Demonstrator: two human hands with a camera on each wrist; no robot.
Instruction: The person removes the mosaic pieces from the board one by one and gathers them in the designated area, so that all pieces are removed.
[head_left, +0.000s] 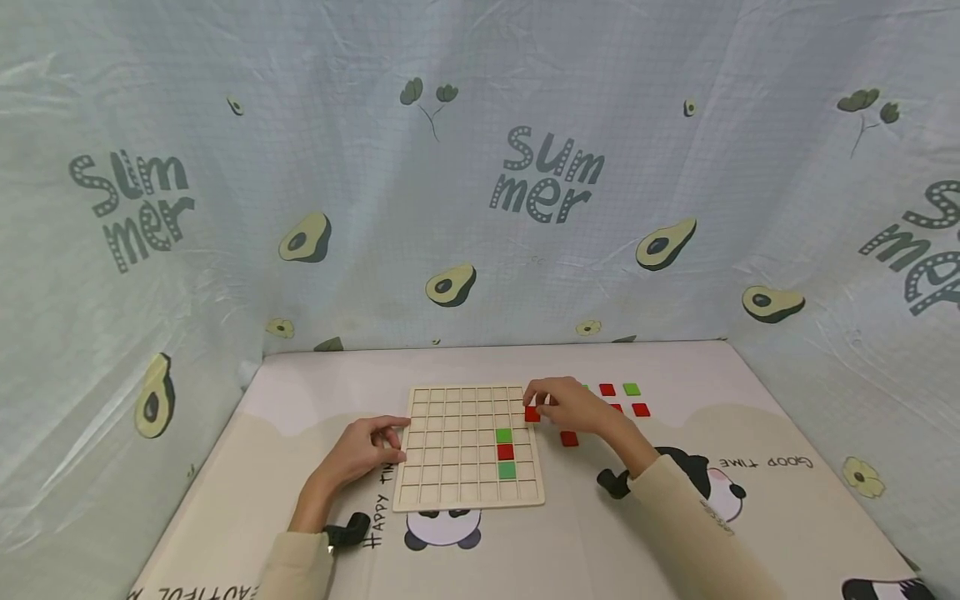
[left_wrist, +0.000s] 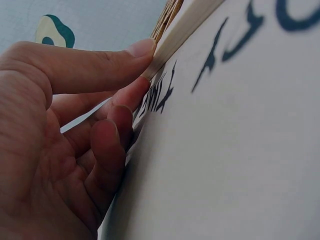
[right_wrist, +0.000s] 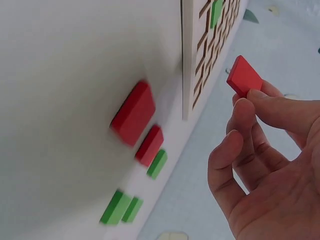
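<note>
A pale wooden grid board (head_left: 450, 467) lies on the cloth. One column on its right side holds a green tile (head_left: 504, 435), a red tile (head_left: 506, 452) and another green tile (head_left: 507, 471). My left hand (head_left: 363, 450) touches the board's left edge with thumb and a fingertip; in the left wrist view the other fingers (left_wrist: 106, 145) curl loosely beside it. Over the board's upper right edge, my right hand (head_left: 573, 404) pinches a red square tile (right_wrist: 244, 76) between thumb and fingers, held off the surface in the right wrist view.
Several loose red and green tiles lie right of the board, among them a near red tile (head_left: 569, 438), a far green tile (head_left: 632, 389) and a red tile (head_left: 641, 410). Some are partly behind the right hand. A printed curtain (head_left: 480, 167) rises behind the table.
</note>
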